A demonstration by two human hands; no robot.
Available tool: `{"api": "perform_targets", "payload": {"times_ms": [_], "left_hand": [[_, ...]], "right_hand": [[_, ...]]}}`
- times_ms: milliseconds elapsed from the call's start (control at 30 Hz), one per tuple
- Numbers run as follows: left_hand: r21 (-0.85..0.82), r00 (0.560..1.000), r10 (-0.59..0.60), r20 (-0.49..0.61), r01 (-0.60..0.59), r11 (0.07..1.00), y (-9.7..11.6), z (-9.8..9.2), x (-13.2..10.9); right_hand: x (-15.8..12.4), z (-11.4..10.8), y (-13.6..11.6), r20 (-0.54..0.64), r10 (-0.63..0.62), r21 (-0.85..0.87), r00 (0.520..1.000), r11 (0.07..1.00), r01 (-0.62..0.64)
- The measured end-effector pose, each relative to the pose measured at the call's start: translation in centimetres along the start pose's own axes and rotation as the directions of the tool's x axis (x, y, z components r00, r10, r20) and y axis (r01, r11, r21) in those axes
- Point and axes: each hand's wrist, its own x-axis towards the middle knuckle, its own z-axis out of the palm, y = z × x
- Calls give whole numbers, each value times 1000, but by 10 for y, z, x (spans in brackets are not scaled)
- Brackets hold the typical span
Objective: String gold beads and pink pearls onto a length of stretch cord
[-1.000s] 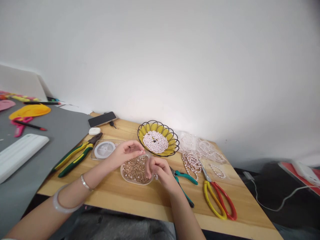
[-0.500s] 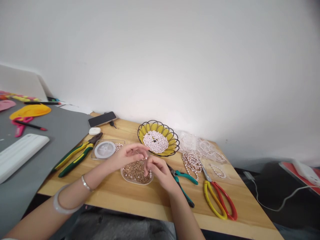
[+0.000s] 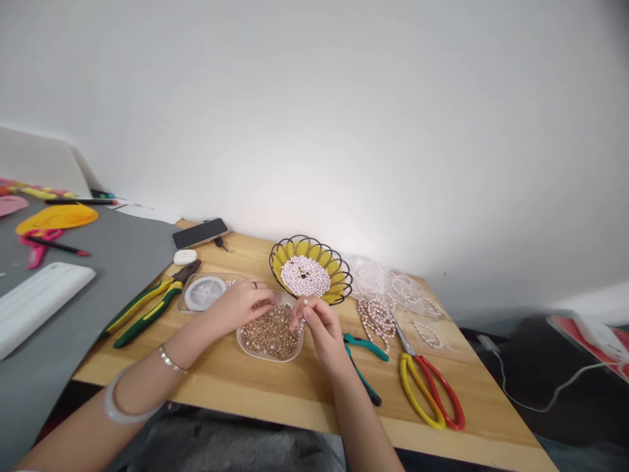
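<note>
A clear tub of small gold beads (image 3: 272,337) lies between my hands. My left hand (image 3: 246,303) reaches over its back left edge, fingers bent down and close together at the beads; whether they grip one is hidden. At the tub's right side my right hand (image 3: 317,321) is closed, thumb against forefinger, with a small pale bead (image 3: 305,302) showing at the fingertips. Behind them stands a black wire basket with a yellow lining (image 3: 339,282), holding pale pink beads (image 3: 304,275).
Yellow-green pliers (image 3: 147,308) and a box with a white spool (image 3: 205,293) lie left. Teal pliers (image 3: 366,347), red-yellow scissors (image 3: 430,387) and bead strands (image 3: 377,319) lie right. A phone (image 3: 200,233) sits at the back.
My hands have moved apart. My left hand has turned down and lowered to the gold beads, while my right hand has shifted slightly right and up.
</note>
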Motion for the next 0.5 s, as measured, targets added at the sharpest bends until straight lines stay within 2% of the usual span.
{"api": "perform_targets", "payload": {"times_ms": [100,233,367,500], "left_hand": [[72,995,57,83,-63,995,-3,4,-1],[152,986,39,161,-63,986,0,7,-3],[191,986,-13,166,-19,981,3,8,-3],[165,991,-56,121,36,986,1,10,-3]], "right_hand": [[-1,-2,4,-47,3,63,999,998,0],[-2,-2,5,-63,24,55,998,998,-20],[-1,-2,5,-52,32,27,998,999,-30],[-1,-2,6,-39,22,38,999,999,-21]]}}
